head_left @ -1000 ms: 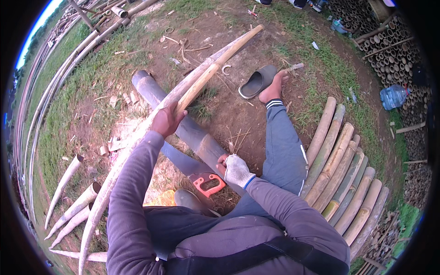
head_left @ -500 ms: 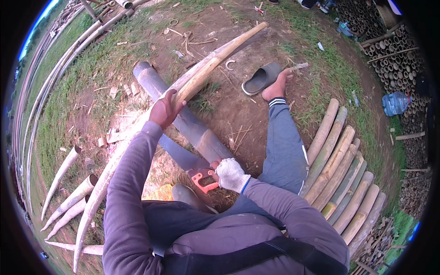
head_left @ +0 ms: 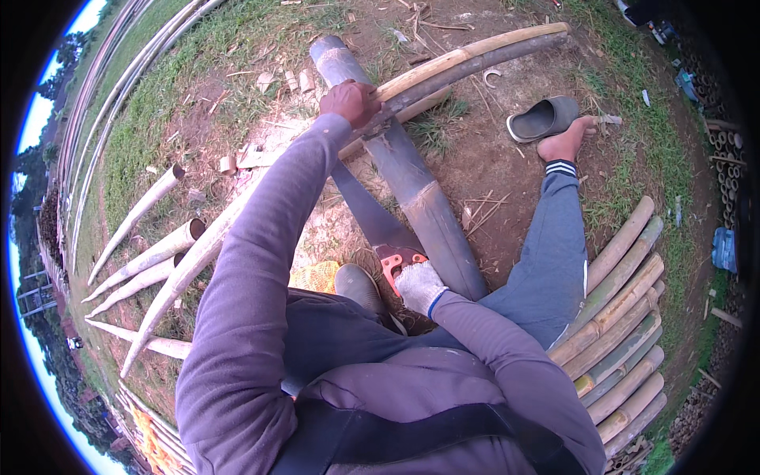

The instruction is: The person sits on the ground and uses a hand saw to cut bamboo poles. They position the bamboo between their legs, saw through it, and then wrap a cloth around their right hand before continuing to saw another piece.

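Sawing bamboo, mid-cut by the look of it — left hand [head_left: 351, 101] clamped over the long pale bamboo pole [head_left: 467, 59], fingers curled tight round it right where it crosses the thick grey-green bamboo trunk [head_left: 412, 182]. Right hand [head_left: 418, 286], in a white work glove, closed round the orange handle of the handsaw [head_left: 372, 218], blade running up from the grip toward the left hand and lying alongside the trunk (whether the teeth sit in a kerf cannot be told from here, the sleeve covers the spot). Seated on the ground, one leg stretched out, bare foot [head_left: 566, 142] just beside a dark slipper [head_left: 545, 119]; a dark shoe [head_left: 358, 286] tucked in near the saw handle. Cut lengths of bamboo stacked in a row [head_left: 621, 317] to the right, tapered offcuts [head_left: 146, 261] scattered well apart on the left grass.

Likely step: steadying the pole against the trunk while the saw works. Next stroke calls for firm downward pressure from the left hand, a straight pull along the blade line — and clearance kept between teeth and knuckles
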The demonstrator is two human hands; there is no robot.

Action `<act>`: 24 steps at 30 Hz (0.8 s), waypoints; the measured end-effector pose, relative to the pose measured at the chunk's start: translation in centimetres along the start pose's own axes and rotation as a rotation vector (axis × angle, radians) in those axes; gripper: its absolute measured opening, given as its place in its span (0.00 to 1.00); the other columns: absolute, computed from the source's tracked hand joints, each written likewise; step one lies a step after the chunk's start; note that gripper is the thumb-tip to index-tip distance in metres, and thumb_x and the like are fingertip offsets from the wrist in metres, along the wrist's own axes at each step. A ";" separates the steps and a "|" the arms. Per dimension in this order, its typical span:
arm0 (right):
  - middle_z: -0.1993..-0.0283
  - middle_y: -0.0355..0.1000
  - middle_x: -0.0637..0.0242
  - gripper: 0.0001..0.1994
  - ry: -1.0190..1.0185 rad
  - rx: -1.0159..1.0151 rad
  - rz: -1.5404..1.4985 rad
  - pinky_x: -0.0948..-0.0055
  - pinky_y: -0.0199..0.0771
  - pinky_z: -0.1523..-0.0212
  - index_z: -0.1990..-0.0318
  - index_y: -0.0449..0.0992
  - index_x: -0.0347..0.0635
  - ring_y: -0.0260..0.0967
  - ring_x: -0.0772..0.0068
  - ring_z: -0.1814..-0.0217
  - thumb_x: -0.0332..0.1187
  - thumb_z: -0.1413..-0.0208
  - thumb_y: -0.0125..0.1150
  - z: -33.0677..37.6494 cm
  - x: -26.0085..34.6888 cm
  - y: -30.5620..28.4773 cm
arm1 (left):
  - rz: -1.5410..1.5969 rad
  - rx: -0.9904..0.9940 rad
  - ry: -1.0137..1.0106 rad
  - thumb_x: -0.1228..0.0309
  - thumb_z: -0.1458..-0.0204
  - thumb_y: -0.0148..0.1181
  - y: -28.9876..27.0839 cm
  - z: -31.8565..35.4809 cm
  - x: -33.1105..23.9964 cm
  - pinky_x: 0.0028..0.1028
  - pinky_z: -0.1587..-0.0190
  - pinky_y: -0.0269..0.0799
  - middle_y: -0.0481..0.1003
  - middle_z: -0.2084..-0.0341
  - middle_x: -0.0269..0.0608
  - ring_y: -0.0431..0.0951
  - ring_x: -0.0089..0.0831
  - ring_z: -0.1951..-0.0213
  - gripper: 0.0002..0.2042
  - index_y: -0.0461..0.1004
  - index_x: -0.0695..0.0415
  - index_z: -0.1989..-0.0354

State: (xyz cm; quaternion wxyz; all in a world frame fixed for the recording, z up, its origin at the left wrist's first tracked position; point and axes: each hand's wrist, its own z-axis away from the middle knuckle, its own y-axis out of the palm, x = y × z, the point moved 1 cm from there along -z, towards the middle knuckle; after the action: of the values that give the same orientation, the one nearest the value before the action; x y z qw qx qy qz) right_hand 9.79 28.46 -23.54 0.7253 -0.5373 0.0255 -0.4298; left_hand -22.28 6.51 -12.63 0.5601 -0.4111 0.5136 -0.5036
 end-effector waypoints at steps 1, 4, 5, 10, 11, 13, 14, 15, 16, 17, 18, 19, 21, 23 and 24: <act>0.58 0.84 0.52 0.15 -0.003 0.001 -0.034 0.50 0.81 0.53 0.52 0.84 0.38 0.85 0.52 0.54 0.36 0.45 0.66 0.5 0.2 -1.2 | -0.028 0.024 0.022 0.46 0.42 0.69 -0.3 -0.7 -0.2 0.44 0.42 0.79 0.83 0.46 0.48 0.85 0.50 0.47 0.26 0.83 0.44 0.38; 0.63 0.83 0.52 0.13 -0.031 -0.085 -0.172 0.51 0.81 0.55 0.60 0.85 0.41 0.84 0.52 0.58 0.39 0.50 0.70 4.2 1.6 -5.2 | -0.129 0.198 0.010 0.46 0.43 0.71 -2.1 -1.5 -0.9 0.44 0.41 0.79 0.83 0.46 0.46 0.84 0.48 0.46 0.26 0.84 0.44 0.40; 0.65 0.82 0.52 0.13 -0.049 -0.113 -0.224 0.51 0.81 0.57 0.63 0.86 0.43 0.83 0.51 0.60 0.40 0.52 0.71 5.6 2.0 -6.6 | -0.178 0.189 0.041 0.46 0.44 0.71 -1.8 -2.1 -0.3 0.43 0.41 0.79 0.84 0.47 0.46 0.84 0.48 0.45 0.25 0.84 0.44 0.42; 0.78 0.70 0.60 0.13 -0.152 -0.455 -0.518 0.52 0.73 0.69 0.70 0.80 0.43 0.74 0.50 0.74 0.42 0.53 0.75 14.7 -0.5 -10.1 | -0.387 0.218 0.112 0.46 0.43 0.72 -1.8 -3.2 -0.5 0.44 0.43 0.81 0.85 0.48 0.43 0.85 0.45 0.45 0.23 0.85 0.45 0.46; 0.80 0.68 0.62 0.14 -0.139 -0.559 -0.534 0.53 0.72 0.72 0.71 0.80 0.44 0.73 0.51 0.77 0.43 0.52 0.76 16.6 -0.5 -11.3 | -0.437 0.254 0.124 0.47 0.40 0.71 -2.3 -3.5 -1.5 0.45 0.43 0.81 0.85 0.47 0.43 0.85 0.44 0.44 0.22 0.84 0.46 0.44; 0.79 0.67 0.63 0.15 -0.182 -0.598 -0.547 0.55 0.70 0.74 0.67 0.81 0.43 0.70 0.54 0.79 0.44 0.50 0.77 18.8 -1.3 -12.7 | -0.495 0.251 0.188 0.48 0.39 0.69 -1.9 -4.3 -1.1 0.44 0.44 0.81 0.85 0.50 0.44 0.86 0.44 0.46 0.22 0.83 0.49 0.44; 0.79 0.66 0.64 0.16 -0.204 -0.616 -0.554 0.57 0.69 0.75 0.64 0.82 0.42 0.69 0.55 0.80 0.45 0.49 0.77 19.8 -1.7 -13.5 | -0.522 0.250 0.216 0.48 0.38 0.69 -1.7 -4.4 -0.8 0.44 0.44 0.81 0.86 0.52 0.44 0.87 0.43 0.47 0.22 0.82 0.50 0.44; 0.79 0.65 0.64 0.18 -0.237 -0.654 -0.622 0.57 0.68 0.76 0.63 0.82 0.41 0.68 0.55 0.81 0.48 0.46 0.75 19.7 -1.7 -14.3 | -0.486 0.318 0.195 0.49 0.37 0.68 -1.8 -4.4 -1.2 0.44 0.46 0.82 0.86 0.54 0.45 0.87 0.43 0.49 0.22 0.81 0.51 0.44; 0.79 0.65 0.64 0.20 -0.270 -0.692 -0.689 0.56 0.67 0.76 0.62 0.82 0.40 0.67 0.55 0.81 0.50 0.44 0.74 19.1 -1.5 -15.0 | -0.450 0.386 0.175 0.49 0.37 0.67 -2.0 -4.6 -1.8 0.43 0.48 0.83 0.86 0.57 0.46 0.88 0.43 0.52 0.22 0.80 0.53 0.44; 0.79 0.64 0.64 0.22 -0.268 -0.696 -0.693 0.56 0.67 0.76 0.62 0.82 0.39 0.66 0.55 0.81 0.52 0.42 0.72 18.3 -1.3 -14.8 | -0.411 0.449 0.157 0.50 0.36 0.67 -2.3 -4.5 -2.4 0.43 0.50 0.83 0.87 0.59 0.47 0.89 0.42 0.54 0.23 0.78 0.55 0.44; 0.79 0.64 0.64 0.24 -0.274 -0.696 -0.700 0.56 0.67 0.76 0.61 0.81 0.39 0.66 0.55 0.81 0.55 0.40 0.71 17.1 -1.2 -14.3 | -0.356 0.488 0.111 0.50 0.35 0.66 -2.7 -4.3 -2.5 0.42 0.52 0.84 0.86 0.62 0.47 0.89 0.42 0.57 0.23 0.77 0.56 0.44; 0.79 0.63 0.62 0.24 -0.242 -0.704 -0.662 0.55 0.66 0.75 0.62 0.81 0.38 0.66 0.54 0.81 0.55 0.39 0.70 15.7 -0.7 -14.0 | -0.301 0.525 0.067 0.50 0.35 0.66 -3.0 -4.0 -2.6 0.42 0.53 0.84 0.86 0.65 0.47 0.89 0.42 0.60 0.23 0.75 0.56 0.44; 0.77 0.67 0.59 0.22 -0.257 -0.810 -0.840 0.55 0.66 0.75 0.63 0.80 0.38 0.67 0.48 0.79 0.53 0.37 0.68 11.0 0.7 -13.5 | -0.251 0.538 0.015 0.50 0.34 0.65 -3.4 -3.3 -2.0 0.41 0.57 0.84 0.86 0.69 0.47 0.89 0.42 0.65 0.24 0.72 0.57 0.43; 0.63 0.75 0.49 0.23 -0.220 -0.802 -0.881 0.55 0.79 0.62 0.48 0.76 0.34 0.76 0.43 0.66 0.48 0.34 0.66 6.9 2.0 -12.1 | -0.272 0.516 0.067 0.51 0.33 0.64 -2.9 -3.5 -2.1 0.40 0.60 0.84 0.85 0.72 0.47 0.89 0.43 0.68 0.24 0.70 0.57 0.41; 0.58 0.78 0.47 0.25 -0.216 -0.838 -0.880 0.55 0.80 0.57 0.42 0.75 0.33 0.78 0.43 0.62 0.47 0.34 0.65 5.6 2.6 -12.3 | -0.277 0.514 0.073 0.50 0.33 0.63 -2.5 -3.7 -1.6 0.40 0.63 0.84 0.84 0.73 0.48 0.88 0.42 0.71 0.24 0.68 0.58 0.42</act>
State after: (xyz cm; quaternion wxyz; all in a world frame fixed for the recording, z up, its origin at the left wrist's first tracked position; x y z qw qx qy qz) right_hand 6.89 30.33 -10.24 0.2057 -0.7772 -0.1054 -0.5852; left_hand -26.24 7.88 -10.38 0.5531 -0.3035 0.3279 -0.7032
